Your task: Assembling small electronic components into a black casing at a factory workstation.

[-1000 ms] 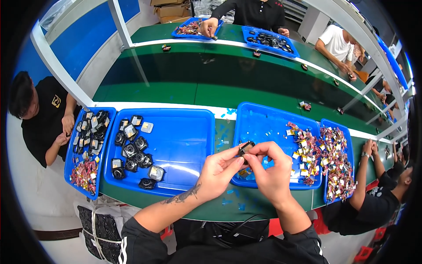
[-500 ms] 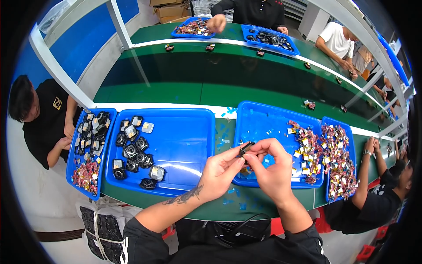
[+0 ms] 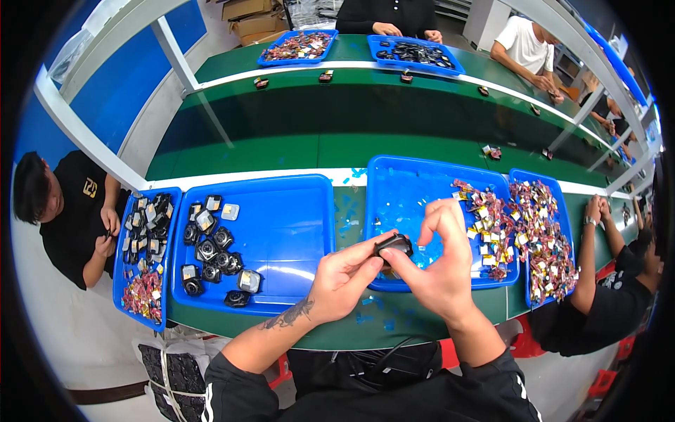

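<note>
Both my hands are raised over the front edge of the green bench, between two blue trays. My left hand (image 3: 344, 283) pinches a small black plastic housing (image 3: 395, 244) between thumb and fingers. The thumb of my right hand (image 3: 444, 271) presses on the near side of that housing, while its index finger arches up and stands off it. Any grip by the other right fingers underneath is hidden. In the tray on the left (image 3: 281, 184) lie several black housings (image 3: 209, 250) with round lens-like parts. Small parts with red wires (image 3: 486, 228) fill the right side of the other tray (image 3: 415, 165).
A narrow tray (image 3: 166, 309) at far left holds black housings and wired parts; another (image 3: 515, 295) at right is heaped with wired parts. Blue film scraps (image 3: 369, 315) litter the bench. Beyond a white rail, spaced pieces lie on a green belt (image 3: 394, 151). Several co-workers sit around.
The housing has turned in my fingers, showing a broader dark face. My right index finger has lifted away from it. Across the belt, a person's hand has left the tray of wired parts.
</note>
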`<state>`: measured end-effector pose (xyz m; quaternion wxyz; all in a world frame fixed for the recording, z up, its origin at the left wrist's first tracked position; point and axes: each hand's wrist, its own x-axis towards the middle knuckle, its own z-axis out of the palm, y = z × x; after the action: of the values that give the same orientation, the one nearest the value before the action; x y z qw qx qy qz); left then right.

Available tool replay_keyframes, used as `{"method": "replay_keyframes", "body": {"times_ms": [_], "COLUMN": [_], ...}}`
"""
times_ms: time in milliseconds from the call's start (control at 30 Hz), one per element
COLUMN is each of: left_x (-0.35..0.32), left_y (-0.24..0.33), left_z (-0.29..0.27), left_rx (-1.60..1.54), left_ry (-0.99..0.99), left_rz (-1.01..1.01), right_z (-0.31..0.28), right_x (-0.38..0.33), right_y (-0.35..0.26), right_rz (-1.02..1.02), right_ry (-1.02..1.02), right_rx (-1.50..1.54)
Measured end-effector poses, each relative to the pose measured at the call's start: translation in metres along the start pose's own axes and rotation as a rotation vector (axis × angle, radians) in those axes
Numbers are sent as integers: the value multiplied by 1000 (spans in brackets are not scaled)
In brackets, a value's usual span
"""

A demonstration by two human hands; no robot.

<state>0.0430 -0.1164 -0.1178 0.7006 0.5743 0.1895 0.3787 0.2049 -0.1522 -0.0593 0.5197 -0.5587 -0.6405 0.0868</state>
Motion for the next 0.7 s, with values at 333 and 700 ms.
{"method": "replay_keyframes", "body": {"times_ms": [333,700], "left_x": [7,8], "left_y": [-2,-2], "left_z": [-8,-4], "left_rx": [-302,-417], "left_ry": [185,166], "left_rz": [-42,-55], "right_z": [5,4], "right_x": [-16,-15], "right_y": [12,1], "right_rz": [368,86], "right_ry": [9,-98], "right_rx": [442,91]}}
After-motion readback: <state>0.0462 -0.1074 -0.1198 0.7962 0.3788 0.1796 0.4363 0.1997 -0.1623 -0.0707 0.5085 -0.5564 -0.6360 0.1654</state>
